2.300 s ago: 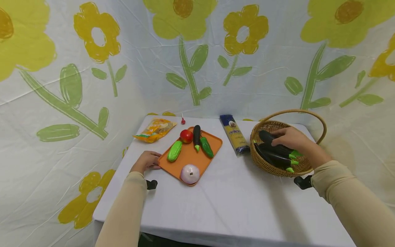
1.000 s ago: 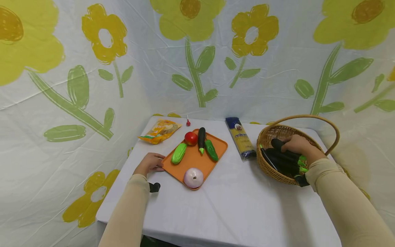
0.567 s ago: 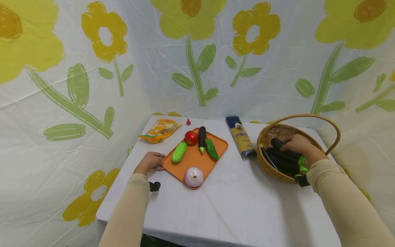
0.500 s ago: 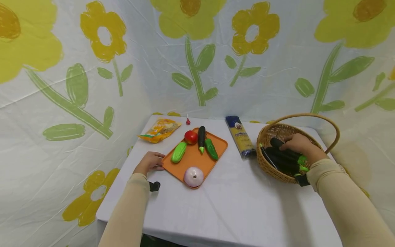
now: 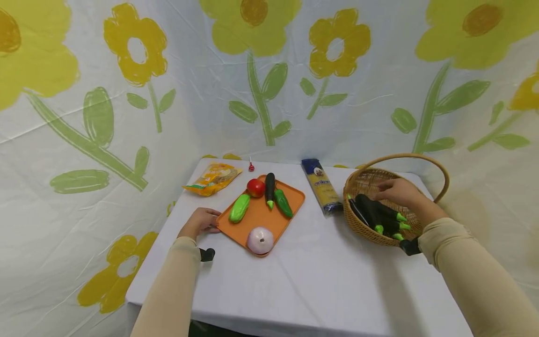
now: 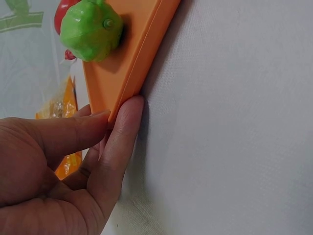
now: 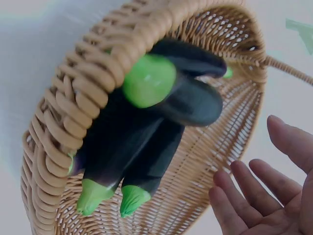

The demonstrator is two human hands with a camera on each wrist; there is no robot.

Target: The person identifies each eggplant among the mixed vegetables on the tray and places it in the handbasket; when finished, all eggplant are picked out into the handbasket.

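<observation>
My left hand (image 5: 200, 222) grips the near left corner of an orange tray (image 5: 269, 220); in the left wrist view, thumb and fingers pinch its edge. On the tray lie a tomato (image 5: 256, 187), a light green ridged vegetable (image 5: 239, 208), a small eggplant (image 5: 270, 189), a green pepper (image 5: 283, 202) and a purple-white onion (image 5: 260, 240). Over the wicker basket (image 5: 353, 227) hovers my right hand (image 5: 400, 193), holding nothing. Its fingers spread apart from the eggplants in the right wrist view. Several dark eggplants (image 7: 195, 103) with green caps are piled inside, one lying across the others.
A blue and gold pasta pack (image 5: 322, 187) lies between tray and basket. Behind the tray are an orange bag (image 5: 214, 179) and a red lollipop (image 5: 251, 166). The basket's tall handle (image 5: 444, 175) arches over its far side. A flowered cloth hangs behind the table.
My right hand has let go of the eggplant it held and lifted off the pile. That eggplant now lies turned, its green cap toward the basket's near rim. My left hand stays on the tray.
</observation>
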